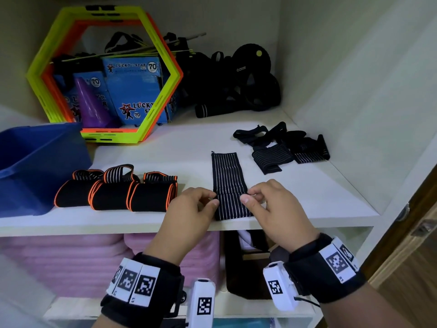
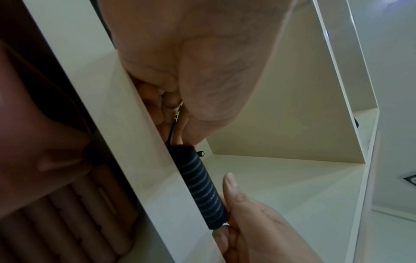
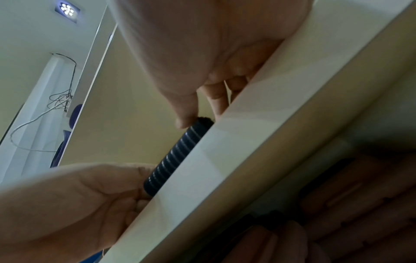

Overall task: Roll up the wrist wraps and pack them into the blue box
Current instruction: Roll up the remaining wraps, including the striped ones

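Note:
A black wrist wrap with thin white stripes (image 1: 227,176) lies lengthwise on the white shelf (image 1: 189,152), its near end rolled at the shelf's front edge. My left hand (image 1: 208,201) pinches the roll's left end and my right hand (image 1: 249,197) pinches its right end. The roll (image 2: 202,188) shows as a short striped cylinder (image 3: 175,156) in both wrist views, with fingers at each end. The blue box (image 1: 35,162) stands open at the shelf's left. Three rolled black wraps with orange edging (image 1: 113,192) lie beside it.
Several loose black striped wraps (image 1: 283,147) lie at the right rear. Neon hexagon frames (image 1: 104,74), blue cartons, a purple cone (image 1: 91,105) and black gear (image 1: 236,79) fill the back. The cupboard wall (image 1: 354,91) closes the right side. Pink mats (image 1: 71,261) sit on the shelf below.

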Tool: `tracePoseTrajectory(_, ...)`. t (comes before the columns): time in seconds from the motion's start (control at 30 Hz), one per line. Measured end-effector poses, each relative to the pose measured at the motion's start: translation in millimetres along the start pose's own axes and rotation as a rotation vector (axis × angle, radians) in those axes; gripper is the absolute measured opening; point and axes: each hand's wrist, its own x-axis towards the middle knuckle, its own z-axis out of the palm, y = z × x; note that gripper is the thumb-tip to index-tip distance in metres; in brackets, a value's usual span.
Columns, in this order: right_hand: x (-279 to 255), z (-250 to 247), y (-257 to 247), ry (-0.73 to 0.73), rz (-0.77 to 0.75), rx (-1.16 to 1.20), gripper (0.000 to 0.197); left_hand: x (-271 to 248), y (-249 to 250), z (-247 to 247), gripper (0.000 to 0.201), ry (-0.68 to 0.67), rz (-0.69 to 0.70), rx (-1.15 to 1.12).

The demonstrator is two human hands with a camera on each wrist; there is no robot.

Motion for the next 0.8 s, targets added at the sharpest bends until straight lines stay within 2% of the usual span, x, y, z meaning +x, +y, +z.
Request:
tracePoseTrajectory(0.1,-0.3,-7.3,4.3,-0.104,0.001,0.043,0.051,-0.1,-2.0,-2.8,0.018,-0.038,-0.01,-0.007)
tracePoseTrajectory(0.17,1.7,-13.3,9.0,-0.188,-0.003,0.037,0.056,-0.5,-2.6,-5.9,0.028,-0.084,-0.011,-0.013)
tracePoseTrajectory(0.3,6.1,-19.6,14.4,-0.24,-0.016,0.016,0.048,-3.8,-1.4,-13.8,0.036,-0.164,0.027,0.044)
tracePoseTrajectory(0.4,7.1,-17.0,11.1,-0.195,-0.022,-0.007,0.023,-3.0,-1.3,-15.2,0.022,-0.165,0.02,0.051)
tracePoseTrajectory(0.43,7.1,-15.9,9.0,-0.157,-0.021,-0.016,0.021,-2.7,-0.5,-14.8,0.014,-0.16,0.014,0.05)
tracePoseTrajectory(0.47,6.5,-14.4,7.6,-0.116,-0.012,-0.022,0.029,-2.3,0.4,-13.4,0.012,-0.16,0.015,0.051)
tracePoseTrajectory(0.57,5.6,-9.3,3.5,-0.043,0.018,-0.072,0.048,-2.8,4.7,-5.0,0.045,-0.136,-0.001,0.081)
tracePoseTrajectory(0.8,6.7,-1.1,1.6,0.009,0.049,-0.14,0.059,-3.1,7.7,4.0,0.053,-0.027,-0.047,0.08)
